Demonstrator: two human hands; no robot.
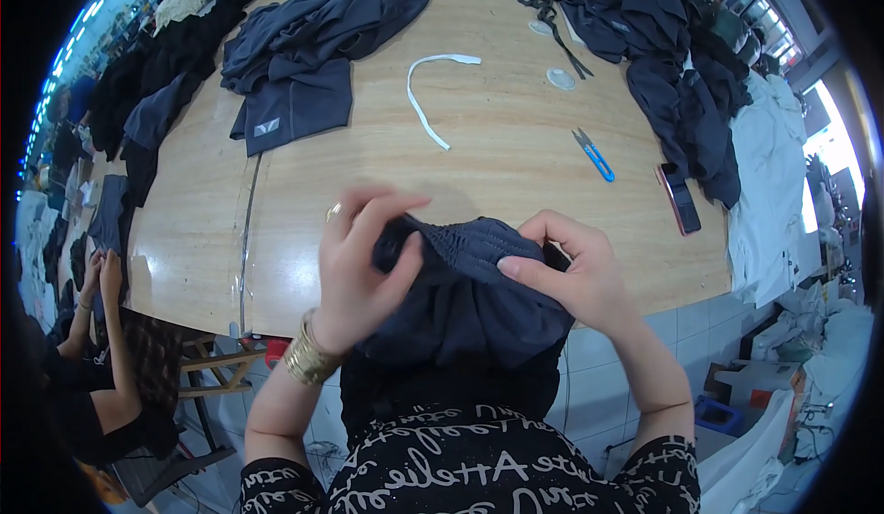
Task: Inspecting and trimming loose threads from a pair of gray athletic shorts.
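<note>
A dark grey garment (pixel 460 316) with a gathered, stitched elastic waistband (pixel 483 245) is bunched at the table's near edge, against my body. My right hand (pixel 571 270) grips the waistband at its right end, thumb on top and fingers behind. At the band's left end is my left hand (pixel 364 261), slightly blurred, its fingers and thumb spread apart beside the cloth. Part of the garment shows behind those fingers. A gold bracelet (pixel 311 353) is around my left wrist.
On the wooden table (pixel 368 178) lie a curved white strip (pixel 422 109), blue thread snips (pixel 594 155), a phone (pixel 680 199) and a clear disc (pixel 561 79). Dark garments (pixel 318 40) are heaped at the back left, more (pixel 663 45) at the right. A co-worker's hands (pixel 101 270) are at far left.
</note>
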